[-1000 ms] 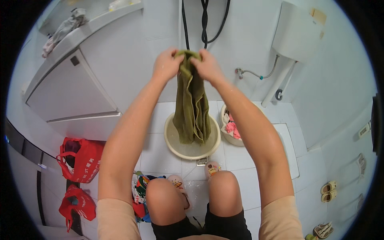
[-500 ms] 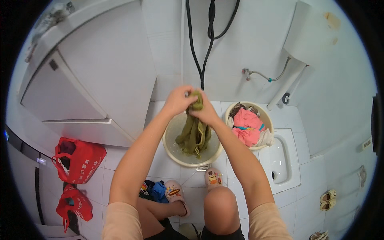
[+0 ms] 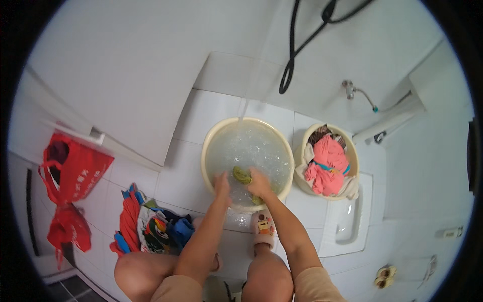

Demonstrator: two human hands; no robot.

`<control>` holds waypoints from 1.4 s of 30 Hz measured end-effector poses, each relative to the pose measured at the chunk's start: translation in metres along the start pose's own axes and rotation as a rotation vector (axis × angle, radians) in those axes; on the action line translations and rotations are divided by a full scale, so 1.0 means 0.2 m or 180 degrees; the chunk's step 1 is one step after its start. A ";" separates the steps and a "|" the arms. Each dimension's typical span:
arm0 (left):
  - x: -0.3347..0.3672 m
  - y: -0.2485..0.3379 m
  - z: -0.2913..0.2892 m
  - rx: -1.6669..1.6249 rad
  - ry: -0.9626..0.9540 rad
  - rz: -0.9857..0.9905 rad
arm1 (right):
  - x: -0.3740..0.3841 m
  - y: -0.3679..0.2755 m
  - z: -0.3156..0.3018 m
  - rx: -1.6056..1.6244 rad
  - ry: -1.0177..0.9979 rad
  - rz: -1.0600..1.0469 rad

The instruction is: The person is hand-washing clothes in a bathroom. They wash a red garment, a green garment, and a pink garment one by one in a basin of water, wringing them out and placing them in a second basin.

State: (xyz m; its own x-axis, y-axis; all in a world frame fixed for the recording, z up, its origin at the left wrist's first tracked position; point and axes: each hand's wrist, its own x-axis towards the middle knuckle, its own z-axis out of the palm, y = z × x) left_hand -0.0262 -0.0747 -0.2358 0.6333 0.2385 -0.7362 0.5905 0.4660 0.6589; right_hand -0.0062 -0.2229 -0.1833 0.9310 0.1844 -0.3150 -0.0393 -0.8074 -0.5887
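A round cream basin (image 3: 205, 160) of cloudy, bubbly water stands on the tiles before me. Low over its near side, my right hand (image 3: 259, 183) is closed around an olive-green cloth garment (image 3: 242, 175). Part of the cloth sticks out to the left of that fist, and more hangs below it at the near rim. My left hand (image 3: 222, 186) is at the basin's near left side, a little apart from the cloth. Motion blurs its fingers, so their pose is unclear.
Right of the basin, a laundry tub (image 3: 356, 163) holds pink and other clothes, beside a squat toilet (image 3: 324, 241). A clothes pile (image 3: 151, 226) lies by my left leg. Red bags (image 3: 83, 168) are at far left. A black hose (image 3: 289, 65) hangs above.
Both hands have come down toward me from above the basin to its near side with the green garment. The left hand has come away from the cloth. My view has shifted and turned.
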 end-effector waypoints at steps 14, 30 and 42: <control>-0.44 0.09 0.15 -0.2468 -0.0869 -0.1623 | -0.64 -1.23 -1.42 0.2029 0.1350 -0.0918; -1.03 0.55 0.38 -0.3366 -0.3518 -0.0623 | -2.11 -1.02 -1.74 0.2298 0.2719 -0.0714; -1.45 0.58 0.46 0.0584 -0.3407 0.2350 | -1.55 -0.46 -1.03 0.2039 0.1297 -0.1123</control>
State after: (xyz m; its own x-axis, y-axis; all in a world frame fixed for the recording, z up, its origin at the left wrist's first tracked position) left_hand -0.0957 -0.1675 0.0672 0.8650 -0.4435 0.2347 -0.0585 0.3754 0.9250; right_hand -0.2169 -0.3210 0.1219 0.9808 0.0502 0.1883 0.1948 -0.2429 -0.9503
